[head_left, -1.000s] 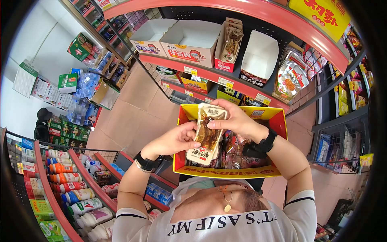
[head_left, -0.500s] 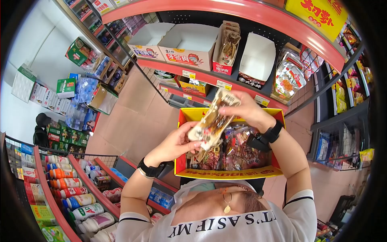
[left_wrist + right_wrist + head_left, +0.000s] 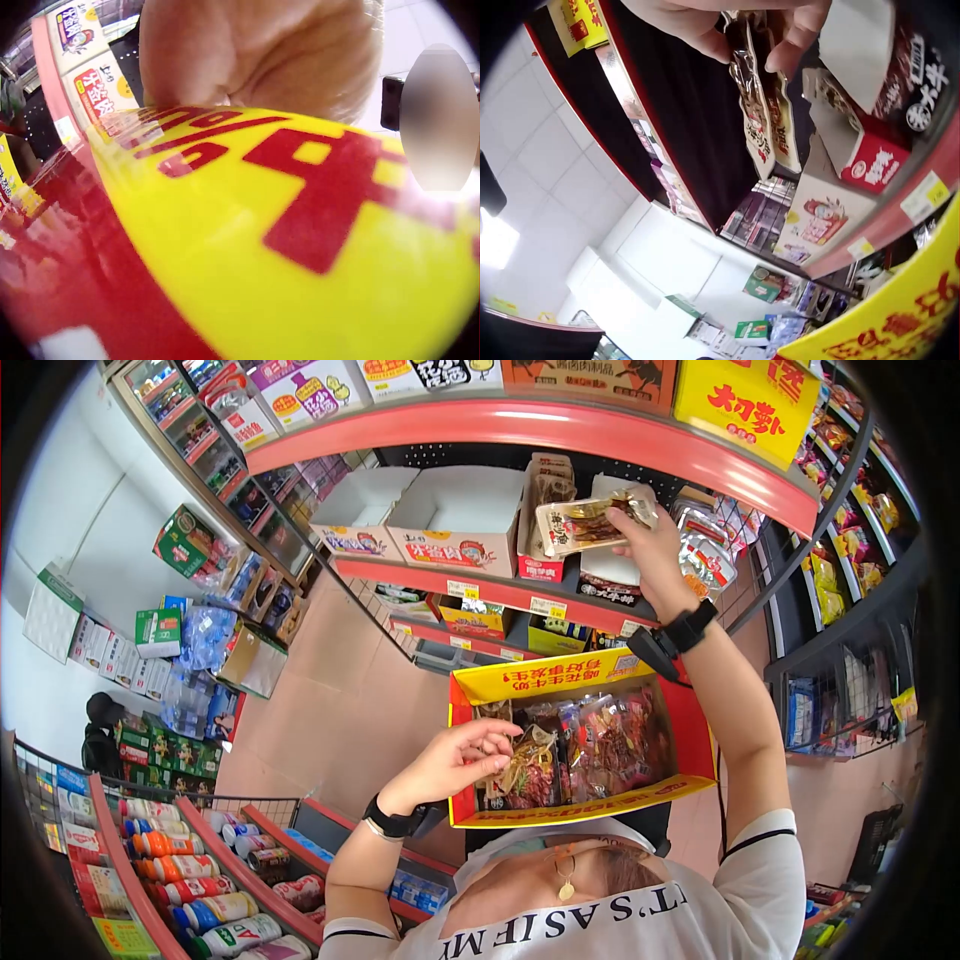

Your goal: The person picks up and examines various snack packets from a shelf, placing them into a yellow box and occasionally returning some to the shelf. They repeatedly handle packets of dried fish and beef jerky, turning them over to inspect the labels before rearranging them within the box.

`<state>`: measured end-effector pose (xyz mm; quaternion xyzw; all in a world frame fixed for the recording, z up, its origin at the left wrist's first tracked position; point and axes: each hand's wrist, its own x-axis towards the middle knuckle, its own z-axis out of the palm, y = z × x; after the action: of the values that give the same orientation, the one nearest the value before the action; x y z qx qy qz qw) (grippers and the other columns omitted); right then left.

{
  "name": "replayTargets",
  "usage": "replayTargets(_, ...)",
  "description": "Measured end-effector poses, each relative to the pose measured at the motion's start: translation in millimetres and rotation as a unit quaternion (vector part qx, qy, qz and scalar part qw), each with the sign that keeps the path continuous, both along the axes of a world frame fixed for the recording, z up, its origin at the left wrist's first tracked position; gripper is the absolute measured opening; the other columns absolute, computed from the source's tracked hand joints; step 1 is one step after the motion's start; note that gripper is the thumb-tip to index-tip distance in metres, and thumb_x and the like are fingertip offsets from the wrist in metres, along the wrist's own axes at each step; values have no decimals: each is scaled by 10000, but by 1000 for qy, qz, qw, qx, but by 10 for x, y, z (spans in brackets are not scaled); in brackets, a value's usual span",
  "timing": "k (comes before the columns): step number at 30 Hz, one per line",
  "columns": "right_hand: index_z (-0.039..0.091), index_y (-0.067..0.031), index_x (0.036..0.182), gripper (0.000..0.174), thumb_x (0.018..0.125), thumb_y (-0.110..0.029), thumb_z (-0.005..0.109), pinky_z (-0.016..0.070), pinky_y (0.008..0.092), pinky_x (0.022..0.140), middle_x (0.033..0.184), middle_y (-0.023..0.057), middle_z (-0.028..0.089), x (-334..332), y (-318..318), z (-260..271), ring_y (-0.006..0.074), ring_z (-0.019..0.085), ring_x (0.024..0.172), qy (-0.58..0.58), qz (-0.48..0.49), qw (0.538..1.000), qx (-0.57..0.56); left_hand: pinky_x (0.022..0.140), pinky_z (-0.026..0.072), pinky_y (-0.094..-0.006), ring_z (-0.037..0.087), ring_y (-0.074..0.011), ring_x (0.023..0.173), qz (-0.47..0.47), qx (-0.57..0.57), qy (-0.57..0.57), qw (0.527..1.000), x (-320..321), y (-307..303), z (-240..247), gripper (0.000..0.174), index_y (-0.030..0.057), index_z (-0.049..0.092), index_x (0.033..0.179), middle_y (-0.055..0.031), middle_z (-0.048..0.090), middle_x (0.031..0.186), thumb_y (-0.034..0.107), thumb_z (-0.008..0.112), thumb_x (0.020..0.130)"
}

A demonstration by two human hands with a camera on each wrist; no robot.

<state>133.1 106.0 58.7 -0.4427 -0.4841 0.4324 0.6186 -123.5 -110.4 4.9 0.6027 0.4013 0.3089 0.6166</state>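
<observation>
My right hand (image 3: 650, 545) reaches out over the shelf and pinches flat snack packets (image 3: 580, 525) with brown food showing through clear windows. In the right wrist view, two of these packets (image 3: 761, 112) hang side by side between thumb and fingers. Behind them is a white display box (image 3: 612, 565), partly covered by hand and packets. My left hand (image 3: 465, 755) hovers at the left end of a red and yellow carton (image 3: 580, 816), fingers loosely bent and holding nothing. Inside the carton lie several plastic-wrapped snack packs (image 3: 610, 745). The left wrist view mostly shows the carton's yellow flap (image 3: 225, 172).
Left of the packets stand a wide white box (image 3: 455, 550) and a narrow red-fronted box (image 3: 540, 567) with upright packets. Silver packs (image 3: 706, 550) sit at the shelf's right end. A red upper shelf edge (image 3: 530, 432) overhangs. Bottles (image 3: 190, 890) line a rack at lower left.
My right hand has carried the packets from above the carton forward and up to the shelf. My left hand has let go of them and stays by the carton's left end.
</observation>
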Motion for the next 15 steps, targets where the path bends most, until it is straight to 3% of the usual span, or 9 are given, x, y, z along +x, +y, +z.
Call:
replayTargets(2, 577, -19, 1015, 346, 737, -163, 724, 499, 249, 586, 901, 48, 649, -47, 256, -15, 121, 622, 740, -47, -35, 998, 21, 759, 474, -219, 547, -69, 855, 6, -2, -1, 1000, -18, -2, -32, 331, 51, 522, 1195, -19, 563, 933, 66, 582, 870)
replayTargets(4, 586, 16, 981, 368, 694, -159, 738, 511, 288, 648, 872, 95, 666, -93, 610, -132, 166, 640, 735, -151, -73, 983, 72, 783, 461, -220, 541, -81, 903, 3, -24, -6, 1000, -26, -3, -15, 341, 20, 502, 1201, -27, 574, 953, 32, 576, 869)
replayTargets(5, 590, 40, 952, 396, 656, -168, 750, 506, 303, 697, 867, 139, 670, -128, 659, -146, 203, 652, 769, -132, -63, 987, 68, 783, 462, -221, 541, -81, 904, 5, -24, -7, 1000, -26, -3, -14, 340, 19, 501, 1202, -27, 574, 953, 32, 574, 870)
replayTargets(8, 617, -25, 993, 451, 643, -287, 727, 499, 344, 747, 895, 147, 664, -263, 904, -237, 293, 640, 851, -318, -105, 941, 52, 785, 463, -221, 542, -79, 907, 4, -10, -9, 1000, -39, -11, -31, 339, 17, 499, 1205, -25, 575, 956, 29, 568, 874)
replayTargets(10, 625, -49, 1009, 460, 641, -315, 702, 491, 379, 755, 904, 142, 657, -402, 801, -117, 322, 617, 874, -427, -89, 898, 60, 786, 463, -220, 544, -78, 907, 6, -18, -14, 1000, -45, -16, -26, 341, 14, 498, 1207, -24, 579, 957, 25, 567, 873)
replayTargets(12, 620, -55, 1035, 484, 635, -313, 708, 486, 376, 768, 991, 143, 639, -531, 822, -128, 300, 605, 917, -464, -79, 880, 70, 789, 462, -218, 546, -77, 906, 7, -18, -15, 1000, -51, -15, -25, 338, 11, 501, 1204, -23, 581, 956, 24, 567, 873)
replayTargets(15, 609, -28, 1029, 519, 637, -349, 722, 478, 383, 791, 982, 178, 631, -610, 955, -221, 327, 599, 918, -510, -28, 859, 38, 792, 461, -216, 546, -76, 907, 11, -22, -12, 1000, -58, -11, -27, 332, 10, 504, 1201, -25, 582, 960, 24, 563, 875)
